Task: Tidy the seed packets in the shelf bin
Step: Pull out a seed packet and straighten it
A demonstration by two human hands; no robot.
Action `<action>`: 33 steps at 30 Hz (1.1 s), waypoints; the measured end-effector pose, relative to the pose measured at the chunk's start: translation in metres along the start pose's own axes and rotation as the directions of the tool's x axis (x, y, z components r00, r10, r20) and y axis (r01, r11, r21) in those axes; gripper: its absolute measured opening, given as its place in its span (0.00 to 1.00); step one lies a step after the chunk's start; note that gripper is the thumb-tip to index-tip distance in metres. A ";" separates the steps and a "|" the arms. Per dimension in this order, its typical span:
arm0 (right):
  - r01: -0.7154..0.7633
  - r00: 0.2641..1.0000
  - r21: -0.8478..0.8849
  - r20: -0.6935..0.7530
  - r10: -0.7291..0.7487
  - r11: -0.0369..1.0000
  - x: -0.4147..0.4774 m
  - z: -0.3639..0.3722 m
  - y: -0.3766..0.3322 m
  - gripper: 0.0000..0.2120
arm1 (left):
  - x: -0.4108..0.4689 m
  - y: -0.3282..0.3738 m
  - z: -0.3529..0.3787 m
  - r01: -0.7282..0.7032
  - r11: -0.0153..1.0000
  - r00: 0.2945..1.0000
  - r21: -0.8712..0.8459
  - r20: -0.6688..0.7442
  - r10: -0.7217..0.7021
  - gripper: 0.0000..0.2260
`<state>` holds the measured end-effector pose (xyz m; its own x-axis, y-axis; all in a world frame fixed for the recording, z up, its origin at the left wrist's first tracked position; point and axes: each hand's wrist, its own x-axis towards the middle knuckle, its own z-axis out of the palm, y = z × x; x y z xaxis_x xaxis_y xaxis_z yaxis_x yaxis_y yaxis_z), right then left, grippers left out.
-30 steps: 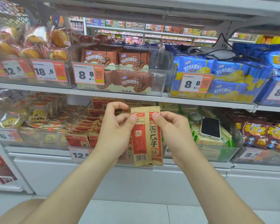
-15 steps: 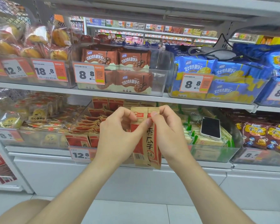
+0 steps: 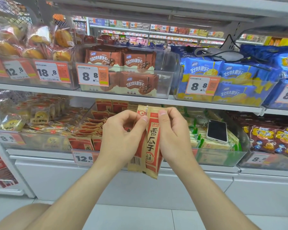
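Red-and-tan seed packets (image 3: 150,143) hang upright, pinched near their tops.

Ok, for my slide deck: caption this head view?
Left hand and right hand pinch seed packets together before the shelf bin.

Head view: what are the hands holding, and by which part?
Two red-and-tan seed packets, held upright together. The left hand pinches their upper part, thumb on the front; the right hand grips the upper right edge.

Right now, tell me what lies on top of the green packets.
A phone lies screen up on the green packets. The packets directly beneath it are covered.
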<state>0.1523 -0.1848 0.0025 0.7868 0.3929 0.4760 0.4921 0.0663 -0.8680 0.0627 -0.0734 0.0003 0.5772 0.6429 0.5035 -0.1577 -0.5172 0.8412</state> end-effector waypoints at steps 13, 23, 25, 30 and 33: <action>-0.067 0.889 -0.173 0.437 0.138 0.983 0.003 -0.017 0.000 0.11 | 0.013 -0.009 -0.016 0.136 0.991 0.972 -0.017 -0.189 -0.137 0.14; 0.104 0.994 -0.457 0.090 -0.070 0.883 0.016 -0.016 0.017 0.13 | 0.001 -0.007 -0.010 0.109 0.955 0.972 0.275 0.171 -0.160 0.25; 0.153 0.988 -0.436 0.068 -0.137 0.887 0.014 -0.015 0.017 0.12 | 0.002 -0.006 -0.010 0.133 0.963 0.967 0.235 0.183 -0.178 0.23; 0.116 0.992 -0.273 0.079 -0.098 0.955 0.009 -0.013 0.010 0.10 | 0.005 -0.005 -0.014 0.177 0.967 0.960 0.185 0.183 -0.210 0.20; 0.092 0.988 -0.241 0.140 -0.059 0.966 0.007 -0.012 0.011 0.11 | 0.003 -0.002 -0.013 0.162 0.959 0.964 0.232 0.170 -0.204 0.17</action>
<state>0.1675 -0.1928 -0.0020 0.6963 0.5130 0.5020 0.6375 -0.1208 -0.7609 0.0544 -0.0633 0.0031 0.7246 0.6296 0.2804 0.1281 -0.5227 0.8428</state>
